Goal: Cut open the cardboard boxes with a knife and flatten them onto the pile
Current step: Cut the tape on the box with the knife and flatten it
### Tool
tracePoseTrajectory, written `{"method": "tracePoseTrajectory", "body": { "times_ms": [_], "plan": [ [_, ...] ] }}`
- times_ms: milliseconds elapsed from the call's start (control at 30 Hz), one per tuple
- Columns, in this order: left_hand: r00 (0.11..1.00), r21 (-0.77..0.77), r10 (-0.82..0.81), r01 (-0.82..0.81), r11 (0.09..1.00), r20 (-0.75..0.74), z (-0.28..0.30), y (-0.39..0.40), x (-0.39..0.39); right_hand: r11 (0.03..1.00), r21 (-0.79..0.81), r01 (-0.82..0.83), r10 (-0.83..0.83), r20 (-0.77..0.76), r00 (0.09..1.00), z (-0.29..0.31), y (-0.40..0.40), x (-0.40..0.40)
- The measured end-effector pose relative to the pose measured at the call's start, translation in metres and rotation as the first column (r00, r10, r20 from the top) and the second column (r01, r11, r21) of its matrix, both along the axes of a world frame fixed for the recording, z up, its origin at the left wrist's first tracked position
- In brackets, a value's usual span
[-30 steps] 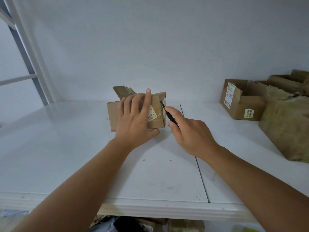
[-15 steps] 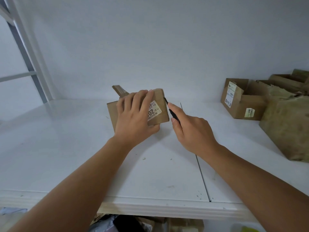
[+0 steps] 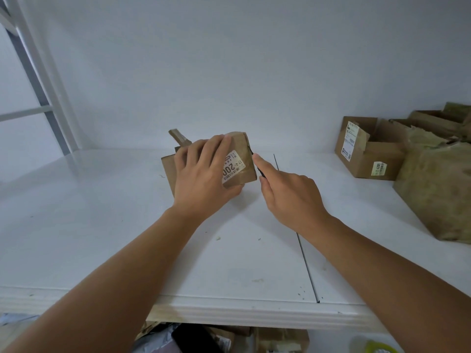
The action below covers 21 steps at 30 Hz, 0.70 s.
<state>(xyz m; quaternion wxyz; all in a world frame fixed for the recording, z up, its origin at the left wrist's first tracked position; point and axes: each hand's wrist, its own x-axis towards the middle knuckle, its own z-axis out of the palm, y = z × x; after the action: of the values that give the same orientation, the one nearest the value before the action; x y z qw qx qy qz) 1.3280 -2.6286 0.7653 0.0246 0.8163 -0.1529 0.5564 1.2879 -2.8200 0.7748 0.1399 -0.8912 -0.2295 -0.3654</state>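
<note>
Head view: the small cardboard box (image 3: 209,161) sits on the white table (image 3: 102,225), a little left of its middle and well apart from the other boxes (image 3: 369,151) stacked at the right edge. Compared with a second ago, the box has been tipped: its near face with the white label (image 3: 233,166) now leans back and its right end is lifted, where before it lay square. The left hand (image 3: 204,179) grips it from the near side, fingers spread over the top and thumb curled under the lower edge. The right hand (image 3: 288,194) pinches the black knife (image 3: 257,165), forefinger laid along it, and has moved the tip up to the box's right edge, where it now touches the corner seam. A loose flap (image 3: 179,138) stands up at the back. This looks like the start of a new cut down that end; flattening is not yet begun.
</note>
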Motion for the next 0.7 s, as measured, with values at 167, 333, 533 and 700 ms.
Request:
{"method": "tracePoseTrajectory", "body": {
  "times_ms": [167, 333, 533, 700],
  "plan": [
    [1.0, -0.013, 0.017, -0.017, 1.0, 0.008, 0.0, -0.001, 0.0, 0.999, -0.031, 0.008, -0.009, -0.011, 1.0, -0.003, -0.001, 0.002],
    [0.999, -0.029, 0.039, -0.039, 0.999, 0.0, 0.001, 0.0, 0.0, 0.994, -0.103, 0.031, -0.035, -0.03, 0.999, -0.009, -0.002, 0.009],
    [0.998, -0.058, 0.06, -0.062, 0.996, -0.028, 0.002, -0.001, -0.003, 0.992, -0.12, 0.036, -0.041, -0.043, 0.998, -0.008, -0.003, 0.01],
    [0.995, -0.143, 0.056, -0.067, 0.987, -0.078, 0.005, -0.003, -0.007, 0.986, -0.159, 0.051, -0.063, -0.069, 0.996, -0.013, -0.005, 0.014]
  ]
}}
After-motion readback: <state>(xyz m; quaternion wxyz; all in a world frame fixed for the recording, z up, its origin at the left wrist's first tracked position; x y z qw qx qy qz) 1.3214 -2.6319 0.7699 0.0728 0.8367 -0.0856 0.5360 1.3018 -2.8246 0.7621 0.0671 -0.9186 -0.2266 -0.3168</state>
